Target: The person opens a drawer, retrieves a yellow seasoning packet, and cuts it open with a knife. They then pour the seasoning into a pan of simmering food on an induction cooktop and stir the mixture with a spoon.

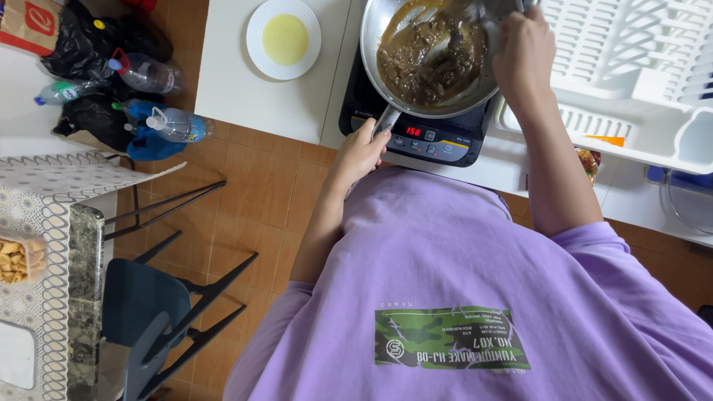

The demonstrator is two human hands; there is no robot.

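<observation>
Left hand (362, 151): closed around the pan handle (385, 119), at the near edge of the cooktop, steadying the pan.
Right hand (523, 53): clenched on a utensil over the far right rim of the pan; tool itself mostly hidden behind the fist.
Pan (431, 56): silver, sitting on the black cooktop (438, 141), tilted slightly toward the camera.
Food (427, 63): brown, thick, lumpy mash spread over the pan bottom, streaks of sauce up the far wall.
Step in hand: stirring or scraping the mash while holding the pan, by the look of it.
Next move: likely calls for a firm hold on the handle and sweeps along the bottom to stop sticking.
Nearby: white plate (283, 38) with a pale yellow film on the counter to the left; white dish rack (631, 67) to the right.
Hard to make out: utensil type, pan's top edge cut off, cooktop surface hidden under the pan.
</observation>
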